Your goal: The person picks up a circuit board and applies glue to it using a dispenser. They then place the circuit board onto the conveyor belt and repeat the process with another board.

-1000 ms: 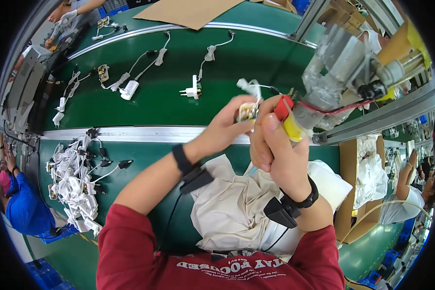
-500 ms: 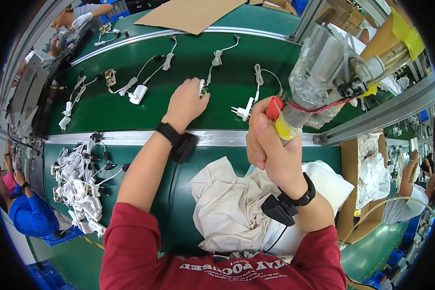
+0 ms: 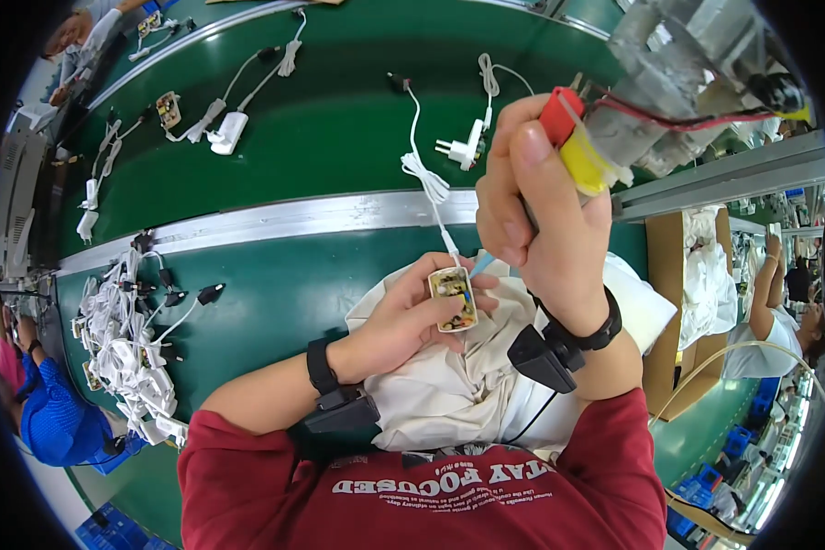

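Observation:
My left hand [image 3: 396, 316] is closed round an open white power adapter [image 3: 456, 316], its circuit board facing up and the thumb lying over the components. A white cable with a tied bundle [image 3: 425, 179] runs from the adapter's far end across the metal rail to a black plug. My right hand [image 3: 550, 220] grips a dispensing tool [image 3: 588, 165] with a clear, wrapped body, yellow tape and a red switch under the thumb. Its thin blue nozzle [image 3: 482, 265] points down beside the adapter's far right corner; whether it touches cannot be made out.
Several adapters with cables, including a white pronged one [image 3: 466, 147], lie on the green belt [image 3: 330, 137] beyond the metal rail [image 3: 321, 214]. A heap of white adapters [image 3: 133, 353] sits left. Pale cloth [image 3: 412, 403] lies before me; a cardboard box [image 3: 662, 321] stands right. Other people work at both sides.
My left hand has brought an adapter from the belt toward me, over the cloth. The tool in my right hand has shifted, and its blue nozzle now shows beside the adapter.

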A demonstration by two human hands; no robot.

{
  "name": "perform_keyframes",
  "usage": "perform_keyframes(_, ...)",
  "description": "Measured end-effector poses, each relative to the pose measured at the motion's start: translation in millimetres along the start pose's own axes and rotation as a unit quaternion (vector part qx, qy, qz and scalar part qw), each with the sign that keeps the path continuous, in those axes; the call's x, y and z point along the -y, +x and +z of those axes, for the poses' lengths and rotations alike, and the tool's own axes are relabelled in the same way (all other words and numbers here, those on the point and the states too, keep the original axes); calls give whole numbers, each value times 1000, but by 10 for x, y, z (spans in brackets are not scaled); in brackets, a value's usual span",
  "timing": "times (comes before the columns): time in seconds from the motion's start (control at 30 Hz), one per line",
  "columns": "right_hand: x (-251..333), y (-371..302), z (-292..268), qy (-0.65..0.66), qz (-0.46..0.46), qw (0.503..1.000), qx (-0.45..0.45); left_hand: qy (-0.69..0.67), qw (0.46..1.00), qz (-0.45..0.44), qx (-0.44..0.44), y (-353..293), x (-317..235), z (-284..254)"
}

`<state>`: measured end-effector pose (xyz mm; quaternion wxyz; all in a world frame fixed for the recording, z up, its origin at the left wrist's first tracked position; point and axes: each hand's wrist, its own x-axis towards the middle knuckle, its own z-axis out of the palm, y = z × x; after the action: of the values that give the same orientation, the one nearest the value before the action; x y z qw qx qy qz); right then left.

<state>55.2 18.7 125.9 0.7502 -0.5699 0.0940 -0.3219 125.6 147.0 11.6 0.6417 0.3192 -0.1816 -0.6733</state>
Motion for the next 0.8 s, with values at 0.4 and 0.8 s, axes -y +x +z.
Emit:
perform_keyframes(0.4,-243,39,-87,65,-25,996,47,59,996,29,52,-3,75,-92)
perform_keyframes(0.8,-251,50,-57,-49,-28,997,43,40,998,10,44,14,74,-94)
